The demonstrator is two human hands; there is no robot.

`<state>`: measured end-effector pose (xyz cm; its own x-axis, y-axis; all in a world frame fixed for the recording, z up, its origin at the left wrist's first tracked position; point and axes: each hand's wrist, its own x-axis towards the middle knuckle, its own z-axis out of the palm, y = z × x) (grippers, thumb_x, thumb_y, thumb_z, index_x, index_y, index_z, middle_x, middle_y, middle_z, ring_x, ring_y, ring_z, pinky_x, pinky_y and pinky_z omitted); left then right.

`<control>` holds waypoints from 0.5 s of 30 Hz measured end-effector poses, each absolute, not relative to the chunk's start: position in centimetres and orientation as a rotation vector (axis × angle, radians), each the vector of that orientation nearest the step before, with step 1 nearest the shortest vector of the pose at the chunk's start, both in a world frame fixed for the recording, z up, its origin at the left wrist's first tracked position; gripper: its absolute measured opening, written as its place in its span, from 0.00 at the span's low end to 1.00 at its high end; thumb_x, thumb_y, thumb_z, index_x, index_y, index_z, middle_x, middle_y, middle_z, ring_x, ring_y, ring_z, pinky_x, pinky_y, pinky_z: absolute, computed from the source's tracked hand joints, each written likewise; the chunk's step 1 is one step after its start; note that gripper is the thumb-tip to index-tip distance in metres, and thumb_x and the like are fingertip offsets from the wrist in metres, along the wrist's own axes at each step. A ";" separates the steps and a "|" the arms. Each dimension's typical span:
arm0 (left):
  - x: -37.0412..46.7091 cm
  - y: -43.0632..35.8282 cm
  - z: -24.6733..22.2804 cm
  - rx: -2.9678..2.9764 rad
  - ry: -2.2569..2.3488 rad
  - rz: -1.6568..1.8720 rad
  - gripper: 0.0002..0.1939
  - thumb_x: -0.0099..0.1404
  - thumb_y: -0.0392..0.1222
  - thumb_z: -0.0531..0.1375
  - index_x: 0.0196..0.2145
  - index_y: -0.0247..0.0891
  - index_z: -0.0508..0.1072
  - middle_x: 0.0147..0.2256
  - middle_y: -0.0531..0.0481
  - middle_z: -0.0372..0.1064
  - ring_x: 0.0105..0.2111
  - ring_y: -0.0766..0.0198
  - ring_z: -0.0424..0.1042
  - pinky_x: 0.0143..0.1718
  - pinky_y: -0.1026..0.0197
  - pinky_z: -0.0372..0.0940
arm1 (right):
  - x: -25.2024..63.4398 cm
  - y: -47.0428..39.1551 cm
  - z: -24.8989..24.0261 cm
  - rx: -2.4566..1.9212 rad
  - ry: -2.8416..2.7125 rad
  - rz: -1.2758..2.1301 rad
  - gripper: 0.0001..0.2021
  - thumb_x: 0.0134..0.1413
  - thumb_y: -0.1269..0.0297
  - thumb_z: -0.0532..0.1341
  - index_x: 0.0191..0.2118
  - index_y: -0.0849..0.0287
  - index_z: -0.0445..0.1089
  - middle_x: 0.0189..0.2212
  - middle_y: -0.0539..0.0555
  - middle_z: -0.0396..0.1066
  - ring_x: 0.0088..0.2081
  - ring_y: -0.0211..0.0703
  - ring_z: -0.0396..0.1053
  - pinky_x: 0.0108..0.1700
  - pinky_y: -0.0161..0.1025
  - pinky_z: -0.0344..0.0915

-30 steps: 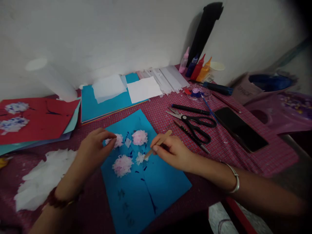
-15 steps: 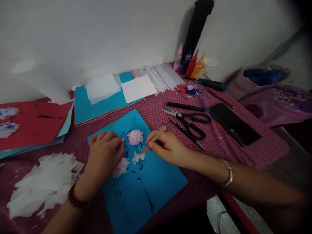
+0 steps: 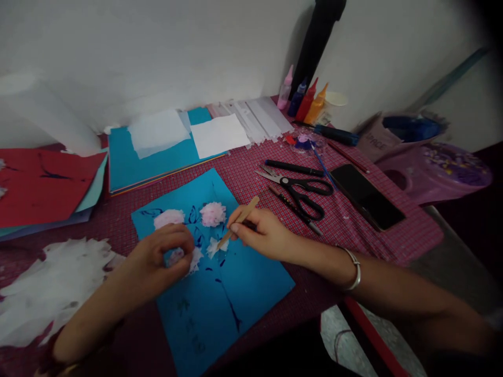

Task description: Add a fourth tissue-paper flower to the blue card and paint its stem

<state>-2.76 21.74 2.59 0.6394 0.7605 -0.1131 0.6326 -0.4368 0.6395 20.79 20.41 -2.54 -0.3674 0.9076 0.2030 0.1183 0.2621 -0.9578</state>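
My right hand (image 3: 259, 230) pinches a wooden craft stick (image 3: 239, 222). The stick's lower tip presses on a small crumpled piece of white tissue paper (image 3: 214, 248) on the blue sheet (image 3: 251, 285). Dark blue painted stems and leaves mark that sheet. On it, a pink tissue flower (image 3: 212, 214) lies just beyond the stick. A second pink flower (image 3: 168, 218) is near its left side, and another (image 3: 195, 262) is partly behind my left hand (image 3: 168, 251). The left hand hovers with thumb and forefinger curled together; anything between their tips is too small to make out.
White tissue pieces (image 3: 58, 288) are heaped at left, below a red sheet (image 3: 55, 183). Scissors (image 3: 302, 186), pens and a phone (image 3: 367, 196) lie at right. Paint bottles (image 3: 306, 102) stand at the back, with stacked paper (image 3: 153, 173) by the wall.
My left hand has shifted down and left, uncovering the left pink flower, and its fingers now form a loop. The stick's tip stays on the white tissue. The view has shifted slightly.
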 end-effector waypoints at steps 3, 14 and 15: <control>-3.1 21.7 2.1 2.122 1.002 0.154 0.09 0.64 0.39 0.52 0.26 0.40 0.67 0.30 0.53 0.66 0.32 0.63 0.67 0.33 0.61 0.62 | 20.8 20.7 -2.8 -0.931 -1.677 1.175 0.05 0.60 0.67 0.54 0.36 0.60 0.66 0.27 0.48 0.67 0.25 0.34 0.63 0.28 0.32 0.59; -1.9 20.9 1.3 1.915 0.904 0.077 0.10 0.68 0.45 0.53 0.31 0.43 0.70 0.32 0.55 0.68 0.33 0.65 0.67 0.34 0.63 0.62 | 20.9 20.9 -3.0 -1.011 -1.693 1.144 0.05 0.60 0.66 0.55 0.36 0.60 0.67 0.27 0.48 0.67 0.26 0.34 0.63 0.28 0.33 0.59; -1.6 20.9 1.1 1.901 0.929 0.089 0.10 0.67 0.45 0.53 0.31 0.42 0.70 0.31 0.55 0.67 0.32 0.65 0.67 0.33 0.64 0.61 | 20.9 20.9 -3.0 -1.016 -1.692 1.147 0.05 0.59 0.66 0.55 0.36 0.60 0.67 0.27 0.48 0.67 0.26 0.34 0.64 0.28 0.33 0.59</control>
<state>-1.64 20.93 1.14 0.7048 0.6345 -0.3172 0.5627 -0.2277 0.7947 20.91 20.90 -2.99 -0.3253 0.9260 0.1916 0.1649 0.2551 -0.9528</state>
